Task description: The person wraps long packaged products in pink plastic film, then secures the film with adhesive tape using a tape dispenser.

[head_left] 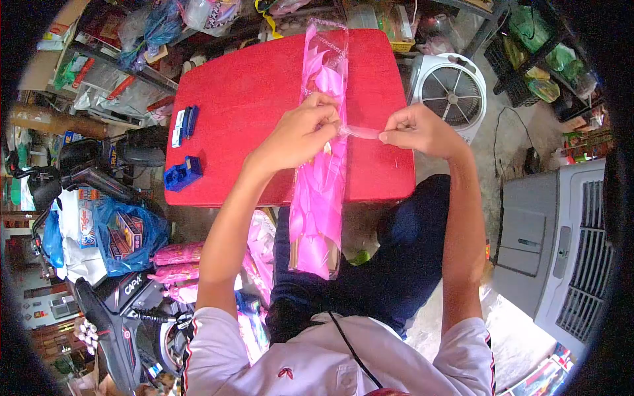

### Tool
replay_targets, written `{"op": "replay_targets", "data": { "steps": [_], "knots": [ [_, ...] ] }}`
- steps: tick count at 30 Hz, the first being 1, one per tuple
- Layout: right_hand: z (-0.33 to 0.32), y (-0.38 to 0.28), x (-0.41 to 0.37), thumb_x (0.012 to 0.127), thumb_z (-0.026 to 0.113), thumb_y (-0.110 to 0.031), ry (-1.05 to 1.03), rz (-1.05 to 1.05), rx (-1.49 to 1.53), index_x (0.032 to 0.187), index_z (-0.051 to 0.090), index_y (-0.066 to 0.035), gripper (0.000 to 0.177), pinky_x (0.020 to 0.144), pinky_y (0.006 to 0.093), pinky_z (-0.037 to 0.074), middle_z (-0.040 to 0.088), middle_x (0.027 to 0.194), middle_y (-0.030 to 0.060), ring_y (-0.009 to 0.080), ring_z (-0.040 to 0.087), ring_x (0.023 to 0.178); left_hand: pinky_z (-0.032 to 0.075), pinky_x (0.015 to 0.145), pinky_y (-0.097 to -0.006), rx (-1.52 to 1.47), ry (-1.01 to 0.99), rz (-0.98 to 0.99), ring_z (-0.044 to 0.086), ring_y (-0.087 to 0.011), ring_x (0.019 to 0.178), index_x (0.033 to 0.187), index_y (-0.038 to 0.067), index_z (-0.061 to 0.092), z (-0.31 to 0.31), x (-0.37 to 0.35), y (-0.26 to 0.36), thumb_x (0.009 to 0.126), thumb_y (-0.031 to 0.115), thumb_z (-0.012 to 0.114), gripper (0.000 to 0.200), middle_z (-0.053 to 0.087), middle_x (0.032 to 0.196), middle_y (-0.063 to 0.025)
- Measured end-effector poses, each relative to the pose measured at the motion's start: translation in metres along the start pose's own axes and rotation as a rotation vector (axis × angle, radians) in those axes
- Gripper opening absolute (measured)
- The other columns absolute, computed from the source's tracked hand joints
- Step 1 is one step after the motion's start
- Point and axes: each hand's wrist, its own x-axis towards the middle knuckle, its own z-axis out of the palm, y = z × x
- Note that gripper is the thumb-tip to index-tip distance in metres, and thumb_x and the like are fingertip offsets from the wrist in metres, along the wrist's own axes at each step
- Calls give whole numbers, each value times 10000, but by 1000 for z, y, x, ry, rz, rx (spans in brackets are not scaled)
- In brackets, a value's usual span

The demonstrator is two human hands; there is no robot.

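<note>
A long pink package in clear plastic [317, 218] lies across the red table [231, 105], its near end sticking out over the front edge above my lap. My left hand [307, 132] is closed at the middle of the package, fingers pinched at its right side. To the right of it, my right hand [416, 132] pinches the end of a clear strip [362, 132]. That strip is stretched between my two hands, from the package's side to my right fingertips.
On the table's left side are a blue tape dispenser [183, 173] and a blue-and-white box [184, 125]. A fan [452, 96] stands right of the table. A motorbike [112, 317], a blue bag [129, 234] and pink packages [178, 264] are at the left; a grey cooler [555, 244] is at the right.
</note>
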Motion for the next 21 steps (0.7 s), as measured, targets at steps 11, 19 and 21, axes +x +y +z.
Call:
{"op": "replay_targets", "data": {
  "steps": [11, 19, 21],
  "knots": [
    [-15, -6, -9, 934, 735, -193, 32, 139, 80, 840, 726, -1, 214, 592, 220, 401, 663, 743, -33, 27, 546, 660, 490, 902, -351, -59, 60, -66, 619, -232, 1043, 1060, 14, 644, 3, 1, 13, 1048, 298, 594, 289, 619, 1110, -103],
    [-13, -8, -8, 947, 731, -240, -8, 103, 150, 840, 722, -28, 238, 560, 228, 367, 606, 713, -56, 25, 503, 630, 513, 890, -347, -233, 90, -129, 649, -210, 1009, 1183, 21, 630, 5, 1, 11, 1054, 288, 588, 300, 639, 1128, -113],
    [-8, -12, -4, 955, 731, -260, -19, 73, 158, 857, 721, -38, 243, 539, 229, 344, 570, 694, -73, 22, 475, 610, 516, 913, -354, -154, 107, -115, 660, -217, 1028, 1228, 25, 625, 5, 1, 13, 1064, 297, 567, 323, 642, 1160, -115]
  ]
}}
